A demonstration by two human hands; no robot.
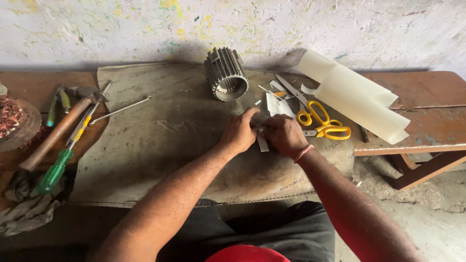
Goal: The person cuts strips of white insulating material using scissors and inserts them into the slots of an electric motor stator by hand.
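Note:
My left hand point(239, 132) and my right hand point(284, 136) meet over a grey cloth mat point(160, 145), both pinching a small white paper strip point(262, 143) whose lower end sticks out between them. More cut white strips point(277, 106) lie just beyond my hands. Yellow-handled scissors point(320, 121) rest to the right of my right hand, blades pointing away. A finned metal motor stator point(225, 73) lies on its side at the far edge of the mat.
A roll of cream insulation paper point(359, 97) lies at the right on a rusty bench point(427, 121). At the left are a wooden-handled hammer point(58, 131), a green-handled screwdriver point(60, 162), a metal rod point(119, 110), copper windings point(9, 119) and rags point(24, 208).

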